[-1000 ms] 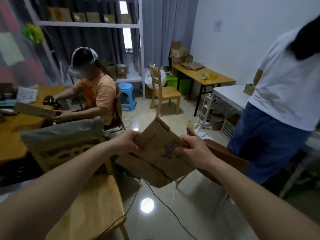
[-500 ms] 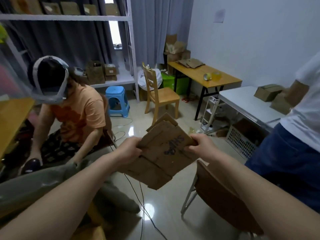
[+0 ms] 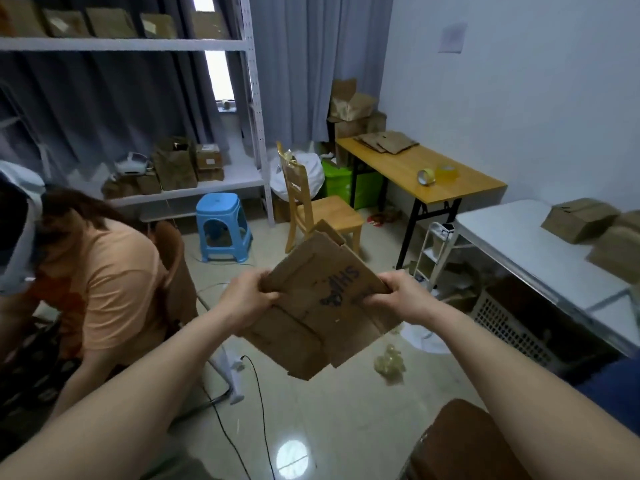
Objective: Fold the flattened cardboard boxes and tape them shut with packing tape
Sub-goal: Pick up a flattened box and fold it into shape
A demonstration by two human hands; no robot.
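Observation:
I hold a flattened brown cardboard box (image 3: 318,299) with blue writing in mid-air over the floor. My left hand (image 3: 247,299) grips its left edge and my right hand (image 3: 398,295) grips its right edge, thumbs on the upper face. Its flaps hang down toward me. Two tape rolls (image 3: 437,174) sit on the wooden table (image 3: 408,168) at the back right, beside more flattened boxes (image 3: 388,142). Folded boxes (image 3: 578,219) stand on the white table (image 3: 526,247) at the right.
A person in an orange shirt (image 3: 104,282) sits bent over at the left. A wooden chair (image 3: 311,206) and blue stool (image 3: 221,225) stand ahead. Cables (image 3: 256,420) cross the floor. A brown chair back (image 3: 460,445) is at lower right, a white basket (image 3: 512,323) under the white table.
My view has swung right and down, bringing the white table's boxes into sight. The standing person at the right has left the view. Both hands keep the same grip on the cardboard.

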